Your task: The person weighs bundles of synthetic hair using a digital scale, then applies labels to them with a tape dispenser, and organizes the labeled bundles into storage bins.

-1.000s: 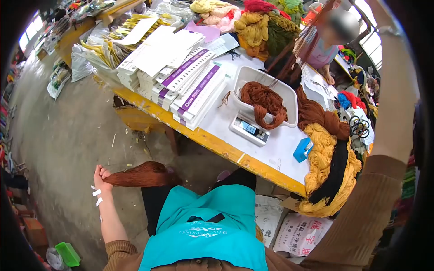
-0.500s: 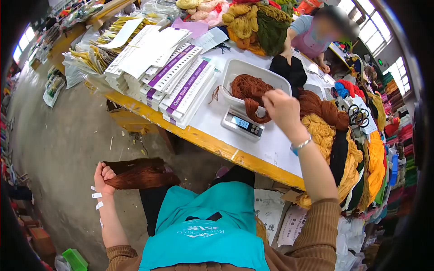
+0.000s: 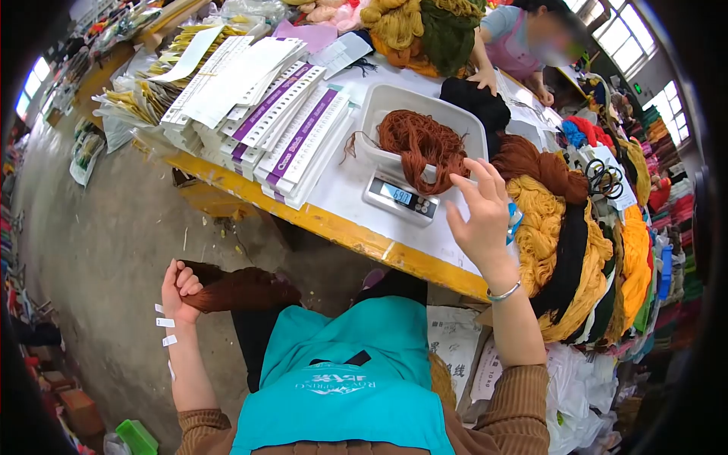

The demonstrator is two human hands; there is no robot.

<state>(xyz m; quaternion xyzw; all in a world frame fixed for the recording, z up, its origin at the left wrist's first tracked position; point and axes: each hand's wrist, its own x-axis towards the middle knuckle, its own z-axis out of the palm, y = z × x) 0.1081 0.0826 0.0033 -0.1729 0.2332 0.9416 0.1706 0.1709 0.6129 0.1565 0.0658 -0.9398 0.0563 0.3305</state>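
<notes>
My left hand [image 3: 182, 286] is closed around one end of a dark brown yarn hank [image 3: 239, 290], which stretches across toward my knee. With fingers spread and nothing in them, my right hand [image 3: 483, 214] hovers over the table edge, just right of a digital scale [image 3: 400, 196]. The scale carries a white plastic tray [image 3: 474, 130], and its lit display seems to read 697. In the tray rests a loose pile of reddish-brown yarn [image 3: 421, 144]; a loop of it hangs over the near rim toward the scale's display.
Stacked white cards with purple bands [image 3: 292, 140] stand left of the scale. Yellow yarn skeins [image 3: 535, 227], a brown skein [image 3: 542, 171] and black-handled scissors [image 3: 604, 178] lie to the right. Across the table, a co-worker's hand [image 3: 484, 78] rests near black yarn [image 3: 476, 106].
My right hand has let go of the reddish-brown yarn and drawn back toward me, its fingers spreading. The yarn loop now hangs over the tray's rim. My left hand still grips the hank.
</notes>
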